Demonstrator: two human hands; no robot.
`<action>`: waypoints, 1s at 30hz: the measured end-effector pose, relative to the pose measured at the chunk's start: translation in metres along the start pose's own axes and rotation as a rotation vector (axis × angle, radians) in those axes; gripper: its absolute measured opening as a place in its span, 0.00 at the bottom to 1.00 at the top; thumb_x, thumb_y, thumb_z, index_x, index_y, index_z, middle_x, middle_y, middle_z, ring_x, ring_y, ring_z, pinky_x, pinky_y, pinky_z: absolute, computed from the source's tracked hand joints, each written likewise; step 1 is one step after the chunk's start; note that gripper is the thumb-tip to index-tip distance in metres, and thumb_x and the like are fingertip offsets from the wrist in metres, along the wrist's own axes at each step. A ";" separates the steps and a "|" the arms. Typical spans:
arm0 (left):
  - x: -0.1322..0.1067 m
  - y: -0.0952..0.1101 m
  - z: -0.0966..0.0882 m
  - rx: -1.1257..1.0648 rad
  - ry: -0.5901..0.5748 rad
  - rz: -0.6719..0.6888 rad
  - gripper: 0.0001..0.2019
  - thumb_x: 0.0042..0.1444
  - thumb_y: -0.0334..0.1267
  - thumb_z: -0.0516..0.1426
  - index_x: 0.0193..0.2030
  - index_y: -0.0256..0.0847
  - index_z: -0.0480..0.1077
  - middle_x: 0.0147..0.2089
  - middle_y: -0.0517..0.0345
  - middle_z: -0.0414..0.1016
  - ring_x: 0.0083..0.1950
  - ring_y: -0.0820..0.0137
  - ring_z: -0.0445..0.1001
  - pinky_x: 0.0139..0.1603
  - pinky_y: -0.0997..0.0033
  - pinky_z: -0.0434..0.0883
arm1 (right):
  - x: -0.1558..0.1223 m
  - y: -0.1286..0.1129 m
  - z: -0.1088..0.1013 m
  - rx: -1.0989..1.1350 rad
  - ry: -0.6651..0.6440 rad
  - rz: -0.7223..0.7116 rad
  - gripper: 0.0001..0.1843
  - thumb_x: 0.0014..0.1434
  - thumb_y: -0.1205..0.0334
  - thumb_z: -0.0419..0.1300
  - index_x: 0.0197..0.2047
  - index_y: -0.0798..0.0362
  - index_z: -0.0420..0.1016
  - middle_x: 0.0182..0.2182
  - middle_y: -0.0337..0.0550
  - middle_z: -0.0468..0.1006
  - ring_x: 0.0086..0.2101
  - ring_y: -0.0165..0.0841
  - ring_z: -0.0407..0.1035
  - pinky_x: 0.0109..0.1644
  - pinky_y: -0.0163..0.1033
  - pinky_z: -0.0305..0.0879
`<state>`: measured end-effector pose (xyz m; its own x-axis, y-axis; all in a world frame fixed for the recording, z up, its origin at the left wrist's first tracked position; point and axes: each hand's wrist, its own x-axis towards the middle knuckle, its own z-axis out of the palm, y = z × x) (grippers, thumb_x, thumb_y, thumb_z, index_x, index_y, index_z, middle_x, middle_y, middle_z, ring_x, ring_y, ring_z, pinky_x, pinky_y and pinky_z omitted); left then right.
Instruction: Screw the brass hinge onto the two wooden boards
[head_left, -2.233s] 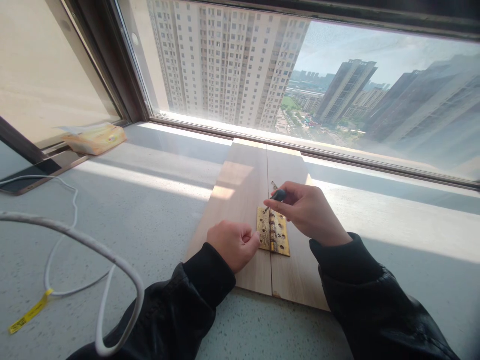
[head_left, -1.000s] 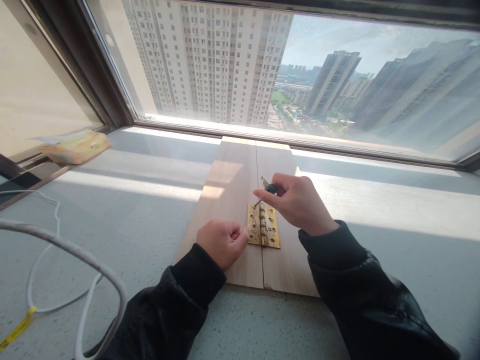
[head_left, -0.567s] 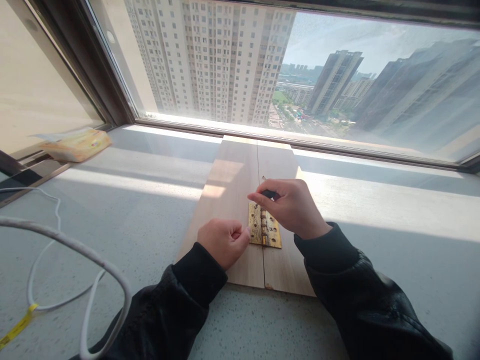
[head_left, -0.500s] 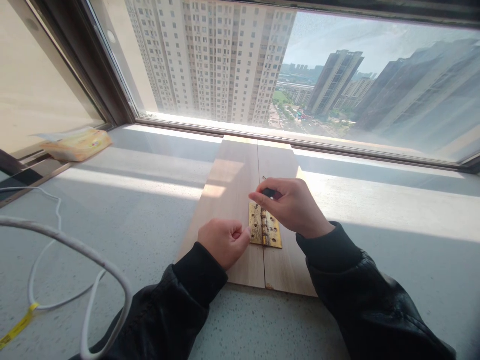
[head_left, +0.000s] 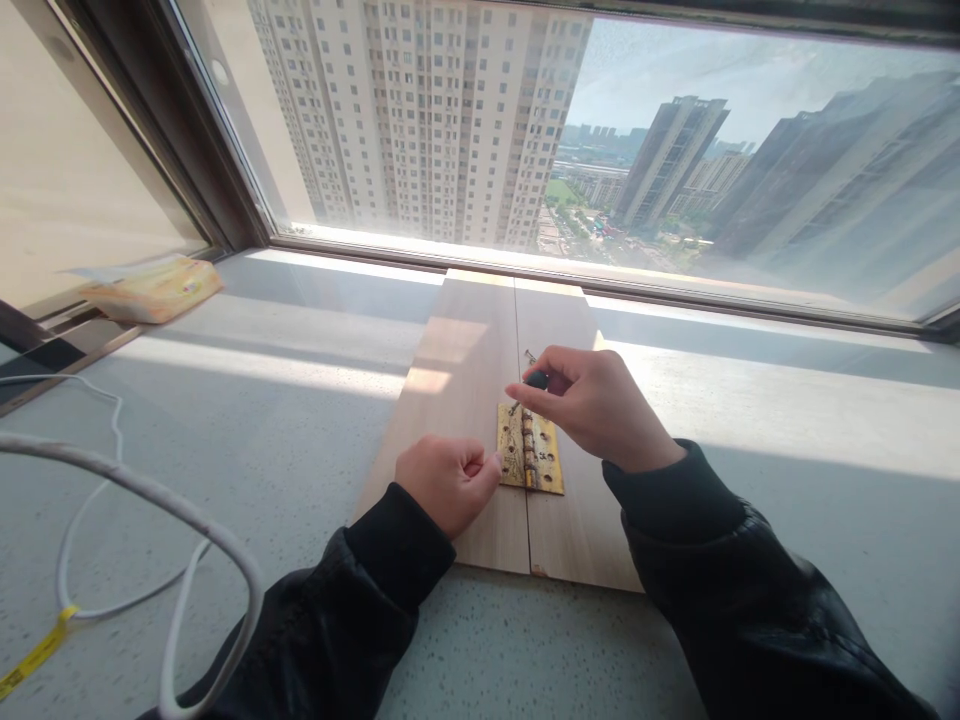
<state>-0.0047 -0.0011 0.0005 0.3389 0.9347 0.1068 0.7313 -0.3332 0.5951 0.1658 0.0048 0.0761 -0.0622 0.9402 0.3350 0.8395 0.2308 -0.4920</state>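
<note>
A worn, brass-coloured hinge [head_left: 512,455] lies flat across the seam between two pale wooden boards [head_left: 469,365]. My right hand [head_left: 592,400] pinches a small screwdriver [head_left: 535,380] by its short dark handle. Its thin shaft slants down to the upper hole of the hinge's left leaf; the exact contact at the tip is too small to tell. My left hand [head_left: 448,482] rests on the left board, curled into a fist, its thumb tip at the hinge's left edge. Anything inside that fist is hidden. Just above my right fingers shows a small metal piece [head_left: 529,356] like a screw.
The boards lie on a speckled pale sill [head_left: 300,400] and reach the window frame [head_left: 420,262]. At left, a thick white cable [head_left: 172,500] loops in front of the sill. In the far left corner sits a soft orange-and-white packet [head_left: 154,288].
My right hand has shifted slightly up and to the right, and its wrist has turned. More of the screwdriver and the small metal piece now shows. My left hand stays put.
</note>
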 end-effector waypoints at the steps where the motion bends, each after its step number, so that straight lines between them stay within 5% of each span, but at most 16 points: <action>1: 0.000 0.000 0.000 0.000 0.003 0.001 0.22 0.51 0.49 0.49 0.15 0.37 0.52 0.14 0.65 0.50 0.19 0.77 0.47 0.23 0.74 0.46 | 0.000 0.001 0.002 -0.002 0.024 -0.005 0.17 0.50 0.48 0.61 0.23 0.54 0.69 0.13 0.32 0.59 0.18 0.24 0.52 0.22 0.33 0.48; 9: 0.000 0.001 0.001 -0.003 -0.001 -0.002 0.22 0.51 0.50 0.49 0.14 0.37 0.53 0.14 0.65 0.50 0.19 0.77 0.47 0.23 0.74 0.46 | -0.001 0.004 0.009 -0.021 0.164 0.033 0.15 0.52 0.53 0.60 0.21 0.54 0.65 0.14 0.32 0.59 0.19 0.24 0.53 0.23 0.33 0.50; 12: 0.000 0.002 0.001 -0.012 0.006 -0.004 0.22 0.51 0.49 0.50 0.14 0.37 0.53 0.14 0.65 0.50 0.19 0.77 0.47 0.23 0.74 0.46 | -0.001 0.002 0.009 0.134 0.087 0.058 0.12 0.53 0.53 0.59 0.29 0.53 0.72 0.15 0.31 0.58 0.18 0.24 0.52 0.22 0.32 0.50; 16: -0.001 0.003 0.001 -0.017 0.012 -0.001 0.21 0.51 0.49 0.50 0.15 0.37 0.54 0.14 0.65 0.51 0.20 0.77 0.48 0.23 0.74 0.46 | -0.001 0.002 0.005 0.259 -0.027 0.080 0.15 0.52 0.50 0.59 0.27 0.55 0.73 0.15 0.31 0.57 0.18 0.23 0.50 0.21 0.32 0.47; 22: -0.001 0.001 0.001 -0.016 0.006 -0.006 0.22 0.51 0.50 0.50 0.14 0.37 0.54 0.14 0.65 0.51 0.20 0.77 0.47 0.23 0.74 0.46 | -0.001 0.003 -0.003 0.361 -0.240 0.155 0.10 0.51 0.63 0.57 0.38 0.53 0.74 0.21 0.35 0.67 0.19 0.25 0.59 0.21 0.32 0.53; 30: 0.002 -0.001 0.000 -0.018 0.007 0.001 0.22 0.51 0.50 0.50 0.15 0.37 0.53 0.14 0.65 0.51 0.19 0.77 0.47 0.23 0.74 0.46 | 0.001 0.000 -0.009 0.376 -0.283 0.197 0.15 0.50 0.60 0.59 0.42 0.55 0.74 0.22 0.38 0.72 0.20 0.28 0.66 0.23 0.34 0.62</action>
<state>-0.0049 0.0007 -0.0003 0.3358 0.9351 0.1129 0.7200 -0.3321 0.6093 0.1707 0.0030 0.0838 -0.1096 0.9940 0.0015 0.6005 0.0674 -0.7968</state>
